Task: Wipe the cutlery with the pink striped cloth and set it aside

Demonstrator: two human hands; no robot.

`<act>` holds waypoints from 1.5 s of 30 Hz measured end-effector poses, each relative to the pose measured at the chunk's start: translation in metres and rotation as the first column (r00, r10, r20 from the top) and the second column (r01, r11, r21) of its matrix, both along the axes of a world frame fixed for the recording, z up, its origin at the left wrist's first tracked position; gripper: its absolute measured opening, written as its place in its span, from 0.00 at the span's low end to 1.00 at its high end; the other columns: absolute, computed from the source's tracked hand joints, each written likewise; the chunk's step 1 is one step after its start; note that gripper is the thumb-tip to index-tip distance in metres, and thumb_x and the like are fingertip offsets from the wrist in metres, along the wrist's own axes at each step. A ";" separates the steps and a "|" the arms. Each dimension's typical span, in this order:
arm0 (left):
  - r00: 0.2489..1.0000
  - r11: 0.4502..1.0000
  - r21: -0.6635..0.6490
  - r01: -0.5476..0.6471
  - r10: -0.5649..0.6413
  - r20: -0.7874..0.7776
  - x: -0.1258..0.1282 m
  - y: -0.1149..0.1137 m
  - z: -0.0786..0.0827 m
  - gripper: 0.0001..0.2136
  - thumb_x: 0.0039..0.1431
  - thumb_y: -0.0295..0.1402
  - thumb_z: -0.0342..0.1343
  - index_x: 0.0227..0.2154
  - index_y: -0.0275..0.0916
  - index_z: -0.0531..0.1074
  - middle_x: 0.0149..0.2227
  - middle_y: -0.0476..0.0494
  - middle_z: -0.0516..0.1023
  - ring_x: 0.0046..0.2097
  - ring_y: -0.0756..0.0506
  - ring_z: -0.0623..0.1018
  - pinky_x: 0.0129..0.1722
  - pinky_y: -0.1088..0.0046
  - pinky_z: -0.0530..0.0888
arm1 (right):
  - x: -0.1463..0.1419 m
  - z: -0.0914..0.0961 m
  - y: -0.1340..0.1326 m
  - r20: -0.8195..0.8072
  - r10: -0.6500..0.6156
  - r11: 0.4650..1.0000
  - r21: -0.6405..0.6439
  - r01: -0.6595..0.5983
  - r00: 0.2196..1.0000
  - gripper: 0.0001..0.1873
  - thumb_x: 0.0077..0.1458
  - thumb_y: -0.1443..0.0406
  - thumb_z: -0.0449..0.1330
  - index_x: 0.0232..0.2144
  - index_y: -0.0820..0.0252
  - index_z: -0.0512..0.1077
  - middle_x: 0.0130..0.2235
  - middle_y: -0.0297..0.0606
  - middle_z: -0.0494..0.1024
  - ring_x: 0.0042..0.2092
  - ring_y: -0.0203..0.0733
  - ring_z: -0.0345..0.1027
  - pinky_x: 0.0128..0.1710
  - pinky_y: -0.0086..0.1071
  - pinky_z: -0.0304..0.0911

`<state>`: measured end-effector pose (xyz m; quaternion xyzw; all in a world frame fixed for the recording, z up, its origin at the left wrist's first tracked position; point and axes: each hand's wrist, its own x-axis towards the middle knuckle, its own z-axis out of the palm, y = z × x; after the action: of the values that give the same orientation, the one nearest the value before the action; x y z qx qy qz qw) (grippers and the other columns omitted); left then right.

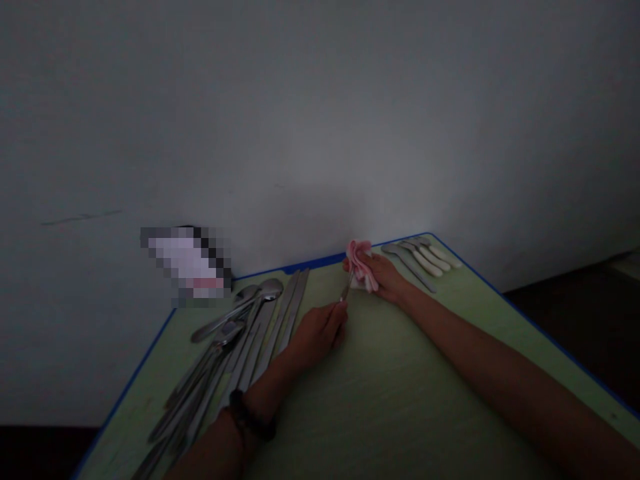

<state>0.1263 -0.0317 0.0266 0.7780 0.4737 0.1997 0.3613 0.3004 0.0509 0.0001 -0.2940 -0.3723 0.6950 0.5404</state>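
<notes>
My left hand (pixel 323 328) is closed round the handle end of a piece of metal cutlery (pixel 345 292). Its far end is covered by a pink and white cloth (pixel 361 263), so its kind is hidden. My right hand (pixel 384 275) grips that cloth, which is bunched around the cutlery. To the left of my left hand lies a pile of spoons (pixel 270 289) and other metal cutlery, with several table knives (pixel 287 313) side by side. Beyond my right hand, a metal piece (pixel 410 267) and several white-handled pieces of cutlery (pixel 427 263) lie in a row.
All this is on a pale green table (pixel 380 387) with a blue edge. A grey-white wall (pixel 320 133) stands right behind it. At the table's back left corner, a blurred-out object (pixel 187 260) leans near the wall. Dark floor shows on both sides.
</notes>
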 end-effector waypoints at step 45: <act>0.997 0.998 0.068 0.013 -0.008 -0.071 0.000 0.005 -0.004 0.21 0.62 0.41 0.37 0.18 0.38 0.62 0.17 0.51 0.66 0.23 0.50 0.67 0.25 0.75 0.61 | -0.003 0.006 -0.008 0.042 0.182 0.983 -0.013 -0.181 0.982 0.18 0.53 0.56 0.58 0.29 0.68 0.73 0.22 0.37 0.74 0.23 0.33 0.65 0.26 0.27 0.62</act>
<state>0.1263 -0.0269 0.0227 0.7991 0.4748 0.1863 0.3184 0.2979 0.0432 0.0057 -0.2764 -0.4059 0.7365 0.4652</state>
